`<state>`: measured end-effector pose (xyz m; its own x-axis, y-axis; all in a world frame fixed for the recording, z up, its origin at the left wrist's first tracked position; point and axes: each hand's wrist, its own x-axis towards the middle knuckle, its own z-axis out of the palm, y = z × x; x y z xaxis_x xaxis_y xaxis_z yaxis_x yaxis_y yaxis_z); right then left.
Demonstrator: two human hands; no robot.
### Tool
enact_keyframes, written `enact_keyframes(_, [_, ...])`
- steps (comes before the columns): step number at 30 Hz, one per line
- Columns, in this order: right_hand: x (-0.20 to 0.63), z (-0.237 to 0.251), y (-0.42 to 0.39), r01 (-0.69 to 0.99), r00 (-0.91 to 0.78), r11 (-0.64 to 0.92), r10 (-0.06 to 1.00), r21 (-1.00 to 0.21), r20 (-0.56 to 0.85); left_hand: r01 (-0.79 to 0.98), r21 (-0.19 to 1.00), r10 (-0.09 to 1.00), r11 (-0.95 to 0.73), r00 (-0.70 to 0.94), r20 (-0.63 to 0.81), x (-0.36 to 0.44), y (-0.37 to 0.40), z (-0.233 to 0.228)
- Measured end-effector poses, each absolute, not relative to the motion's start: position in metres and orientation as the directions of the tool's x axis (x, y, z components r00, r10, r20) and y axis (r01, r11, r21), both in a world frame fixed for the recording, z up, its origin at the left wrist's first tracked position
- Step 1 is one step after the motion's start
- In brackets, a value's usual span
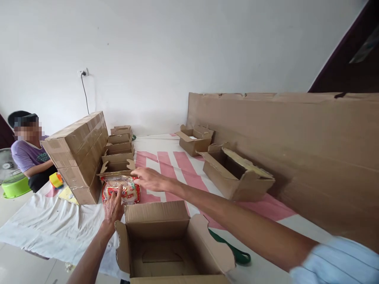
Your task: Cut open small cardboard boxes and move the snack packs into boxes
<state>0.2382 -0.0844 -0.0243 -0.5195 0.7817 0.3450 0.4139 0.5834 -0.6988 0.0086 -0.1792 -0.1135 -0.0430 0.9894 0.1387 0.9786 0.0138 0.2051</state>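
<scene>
The big stack of boxes (89, 157) at the left of the frame is shut with tape, so that part looks done. The bottom box (160, 230) is wide open and I see only bare card inside, so it looks not started. The near right box (220, 179), the far right box (192, 146) and the row of boxes (119, 148) left of the middle are open too, so I think there is lots left. The bag (127, 193) is left of the middle, just above the bottom box. It is shiny and see-through, with red print and pale food inside, and looks a bit crinkly. I can't tell if it sits in a box. The left hand (114, 206) lies on it and the right hand (149, 180) is at its top right corner, but I can't tell if either grip is closed on it.
</scene>
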Motion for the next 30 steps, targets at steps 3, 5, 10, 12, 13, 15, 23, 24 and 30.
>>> enact_keyframes(3, [0.307,-0.023,-0.112,0.258,-0.501,0.524,0.791,-0.812,0.351,0.979,0.202,0.992,0.016,-0.041,0.117,0.011,-0.180,-0.113])
enact_keyframes(5, [0.348,-0.040,-0.137,0.217,-0.390,0.413,0.867,-0.884,0.310,0.985,0.168,0.995,0.033,-0.049,0.092,0.013,-0.179,-0.113])
enact_keyframes(10, [0.395,-0.129,-0.199,0.195,-0.139,0.164,0.981,-0.967,0.138,0.992,0.107,0.992,0.064,-0.075,0.101,0.017,-0.168,-0.112])
enact_keyframes(12, [0.398,-0.167,-0.214,0.232,-0.082,0.188,0.981,-0.954,0.174,0.992,0.093,0.991,0.080,-0.089,0.096,0.016,-0.163,-0.111])
enact_keyframes(13, [0.398,-0.184,-0.219,0.262,-0.061,0.221,0.975,-0.939,0.212,0.992,0.088,0.991,0.087,-0.095,0.091,0.015,-0.161,-0.111])
enact_keyframes(15, [0.398,-0.211,-0.225,0.341,-0.024,0.306,0.948,-0.889,0.317,0.992,0.082,0.991,0.098,-0.105,0.085,0.012,-0.157,-0.111])
enact_keyframes(23, [0.391,-0.258,-0.225,0.607,-0.104,0.542,0.779,-0.581,0.619,0.992,0.069,0.989,0.102,-0.109,0.103,0.009,-0.147,-0.105])
enact_keyframes(24, [0.390,-0.259,-0.225,0.632,-0.108,0.537,0.774,-0.558,0.624,0.993,0.063,0.988,0.105,-0.111,0.105,0.010,-0.146,-0.104])
enact_keyframes(30, [0.389,-0.261,-0.227,0.704,-0.180,0.570,0.721,-0.425,0.669,0.994,0.040,0.989,0.104,-0.108,0.096,0.012,-0.139,-0.101])
